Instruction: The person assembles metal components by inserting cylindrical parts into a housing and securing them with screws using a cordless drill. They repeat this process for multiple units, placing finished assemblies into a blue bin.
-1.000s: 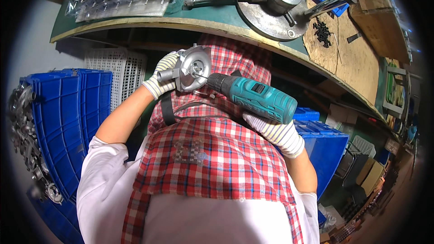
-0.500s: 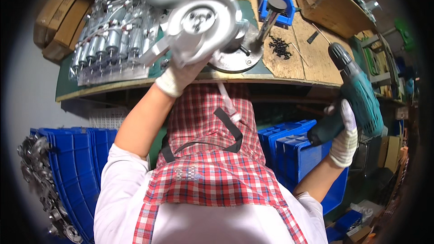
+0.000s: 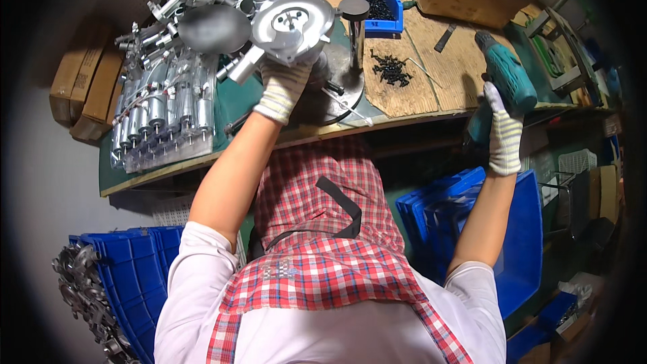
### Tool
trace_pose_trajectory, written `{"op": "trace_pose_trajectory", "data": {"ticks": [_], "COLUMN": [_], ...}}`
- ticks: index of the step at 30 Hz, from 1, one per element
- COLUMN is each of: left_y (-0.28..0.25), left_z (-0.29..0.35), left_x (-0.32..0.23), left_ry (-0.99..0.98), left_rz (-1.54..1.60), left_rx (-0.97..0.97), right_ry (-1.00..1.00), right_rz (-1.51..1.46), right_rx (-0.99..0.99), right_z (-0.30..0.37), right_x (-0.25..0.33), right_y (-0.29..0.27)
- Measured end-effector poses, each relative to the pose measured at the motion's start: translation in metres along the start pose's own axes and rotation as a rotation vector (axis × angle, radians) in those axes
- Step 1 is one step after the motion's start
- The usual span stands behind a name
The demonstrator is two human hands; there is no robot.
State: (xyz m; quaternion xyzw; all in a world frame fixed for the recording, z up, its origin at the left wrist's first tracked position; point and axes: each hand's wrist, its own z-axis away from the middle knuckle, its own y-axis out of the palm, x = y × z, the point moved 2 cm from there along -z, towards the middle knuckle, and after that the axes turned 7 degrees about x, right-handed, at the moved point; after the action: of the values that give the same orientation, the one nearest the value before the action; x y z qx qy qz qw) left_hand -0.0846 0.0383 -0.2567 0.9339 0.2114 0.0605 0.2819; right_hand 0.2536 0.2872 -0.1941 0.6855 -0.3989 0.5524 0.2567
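Silver metal housing (image 3: pixel 293 23), upper centre of frame: clasped from beneath by my left grip (image 3: pixel 283 89). Teal drill (image 3: pixel 510 71), upper right: clasped in my right grip (image 3: pixel 505 135). Black screws (image 3: pixel 391 69): loose pile, table (image 3: pixel 232 104).

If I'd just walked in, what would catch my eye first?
Probably the shiny round metal part that the gloved left hand holds up over the workbench. Next, the teal power drill in the gloved right hand, toward the right. Between them, small black screws lie heaped on a brown board.
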Motion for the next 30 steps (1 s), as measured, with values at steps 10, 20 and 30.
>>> {"op": "trace_pose_trajectory", "data": {"ticks": [10, 20, 30], "left_y": [0.007, 0.051, 0.024], "left_z": [-0.024, -0.045, -0.022], "left_x": [0.013, 0.012, 0.002], "left_ry": [-0.204, -0.253, -0.385], "left_rz": [-1.659, -1.882, -2.3], "left_rx": [-0.498, -0.685, -0.557], "right_ry": [-0.239, -0.136, -0.13], "right_rz": [0.313, 1.456, 1.692], "right_rx": [0.0, 0.009, 0.063], "right_z": [-0.118, -0.147, -0.174], "right_x": [-0.074, -0.051, -0.102], "right_y": [-0.024, -0.009, -0.032]}}
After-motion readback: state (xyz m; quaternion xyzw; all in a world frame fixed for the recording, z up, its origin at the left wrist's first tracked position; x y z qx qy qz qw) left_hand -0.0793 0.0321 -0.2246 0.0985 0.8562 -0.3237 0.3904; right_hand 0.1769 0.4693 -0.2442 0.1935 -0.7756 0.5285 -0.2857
